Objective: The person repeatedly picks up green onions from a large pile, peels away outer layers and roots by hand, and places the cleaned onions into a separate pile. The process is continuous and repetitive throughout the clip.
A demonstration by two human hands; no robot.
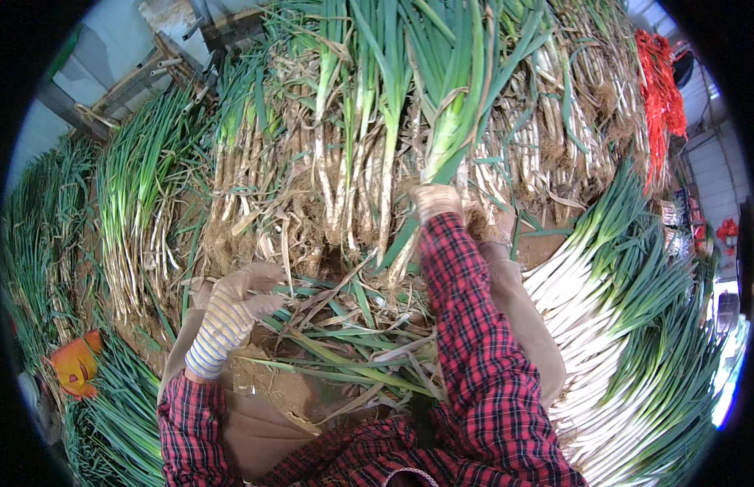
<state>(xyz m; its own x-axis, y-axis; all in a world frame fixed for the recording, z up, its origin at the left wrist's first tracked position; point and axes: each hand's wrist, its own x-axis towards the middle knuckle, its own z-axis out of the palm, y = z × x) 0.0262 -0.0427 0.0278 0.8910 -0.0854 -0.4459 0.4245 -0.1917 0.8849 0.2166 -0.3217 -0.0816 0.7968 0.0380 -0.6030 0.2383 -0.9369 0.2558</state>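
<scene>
My right hand (436, 198) is closed around a large green onion (447, 143), whose leaves reach up and away and whose rooted end points down towards my lap. Slight blur softens that hand. A striped knit glove covers my left hand (240, 304); its fingers are apart and hold nothing, just left of loose stripped leaves (352, 359) between my legs. Before me stand untrimmed green onions (358, 176) with soil and dry skins on their stalks. Cleaned green onions with white stalks (587, 341) lie piled at my right.
More green onions (133, 213) lean in a bunch at the left. An orange bag (77, 365) lies at the lower left. Red plastic strips (660, 97) hang at the upper right. Wooden and metal framing (130, 85) stands at the upper left.
</scene>
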